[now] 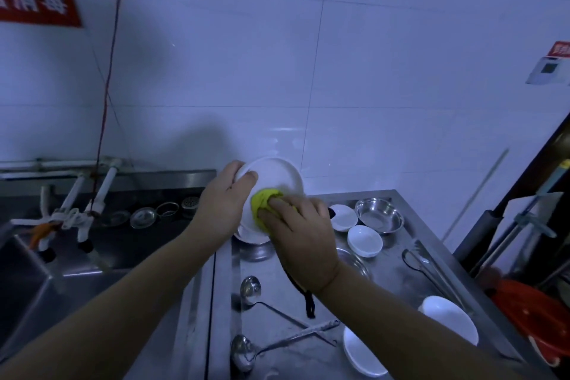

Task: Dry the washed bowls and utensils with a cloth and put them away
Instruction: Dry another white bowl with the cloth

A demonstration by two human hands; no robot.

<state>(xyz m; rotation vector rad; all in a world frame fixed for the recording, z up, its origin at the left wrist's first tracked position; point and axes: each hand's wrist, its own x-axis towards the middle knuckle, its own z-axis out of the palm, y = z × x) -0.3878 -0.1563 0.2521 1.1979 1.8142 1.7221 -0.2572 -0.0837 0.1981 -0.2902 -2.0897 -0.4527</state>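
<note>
White bowl [274, 179], round, smooth and glossy, is held above the steel worktop [308, 308] near the tiled wall, tilted with its hollow facing the person. Left hand [220, 203] has its grip clasped on the rim, thumb inside. Right hand [303, 234] presses a crumpled yellow cloth [265, 199] into the bowl.

We see sink [27, 281] left, counter [398, 290] right. On counter: two ladles [250, 287] near front-left, metal bowl [379, 215] at back, small dishes [365, 240] just before it, tongs [422, 262] right.
</note>
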